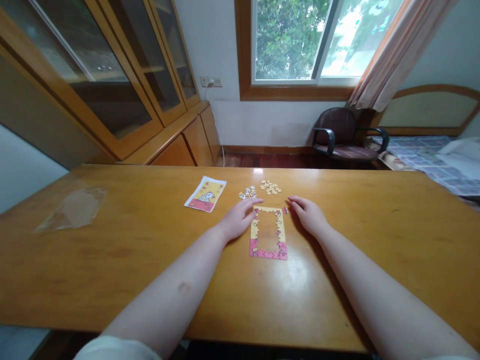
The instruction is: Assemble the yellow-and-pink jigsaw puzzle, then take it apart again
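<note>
A jigsaw puzzle border (268,254), yellow above and pink along the bottom, lies on the table with its middle unfilled. My left hand (239,218) rests at its upper left corner, fingers stretched over the top edge and holding nothing. To the right of the border is my right hand (308,214), fingers loosely bent and apart with nothing visible in them. Just left of its fingertips sits a small pink puzzle piece (285,210); whether they touch is unclear. Beyond the border are a pile of patterned pieces (248,192) and a pile of yellowish pieces (270,187).
A printed picture sheet (206,194) with a white animal lies left of the piles. At the far left is a clear plastic bag (77,207). Past the wooden table (150,250) stand a glass-door cabinet (157,115), an office chair (339,132) and a bed (427,162).
</note>
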{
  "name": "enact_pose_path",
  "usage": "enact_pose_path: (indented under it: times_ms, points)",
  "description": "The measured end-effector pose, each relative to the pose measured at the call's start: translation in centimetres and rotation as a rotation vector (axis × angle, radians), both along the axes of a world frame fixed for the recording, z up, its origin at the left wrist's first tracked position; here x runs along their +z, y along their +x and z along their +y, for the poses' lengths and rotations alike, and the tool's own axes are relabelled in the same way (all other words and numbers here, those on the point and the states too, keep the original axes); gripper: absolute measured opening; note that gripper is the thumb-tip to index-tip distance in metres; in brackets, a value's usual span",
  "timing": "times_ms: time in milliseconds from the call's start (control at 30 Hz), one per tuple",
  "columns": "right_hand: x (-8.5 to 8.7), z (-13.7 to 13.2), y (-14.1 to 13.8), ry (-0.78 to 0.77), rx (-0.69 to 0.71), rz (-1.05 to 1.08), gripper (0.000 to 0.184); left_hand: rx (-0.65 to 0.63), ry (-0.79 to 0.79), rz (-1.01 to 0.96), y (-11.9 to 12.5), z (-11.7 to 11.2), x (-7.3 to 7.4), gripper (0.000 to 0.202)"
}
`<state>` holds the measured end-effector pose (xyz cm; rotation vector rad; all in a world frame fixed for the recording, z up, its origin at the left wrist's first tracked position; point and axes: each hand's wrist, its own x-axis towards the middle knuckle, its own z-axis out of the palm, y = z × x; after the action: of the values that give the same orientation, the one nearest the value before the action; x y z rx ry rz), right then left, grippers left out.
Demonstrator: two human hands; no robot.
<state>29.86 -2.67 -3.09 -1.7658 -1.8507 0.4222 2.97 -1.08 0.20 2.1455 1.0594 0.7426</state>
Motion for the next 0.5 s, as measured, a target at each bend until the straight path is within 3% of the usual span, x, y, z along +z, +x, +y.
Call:
enact_pose_path:
  times_ms: [67, 167, 333, 500]
  points:
    - [0.4, -0.1, 0.6, 0.096, 0.002, -0.067, 0.04, -0.161, 0.05, 0.176, -0.8, -0.6, 1.6, 0.043]
    - [1.3, -0.2, 1.4, 0.161, -0.031, -0.203, 0.039, -0.19, 0.08, 0.324, -1.8, -0.7, 2.7, 0.047]
    - [2.5, -1.0, 0.9, 0.162, 0.033, -0.387, 0.037, -0.304, 0.019, 0.415, -1.8, -0.3, 1.7, 0.074]
    - [2.7, -1.5, -0.7, 0.125, 0.133, -0.456, 0.029, -0.407, -0.009, 0.656, -0.9, -0.8, 1.1, 0.106]
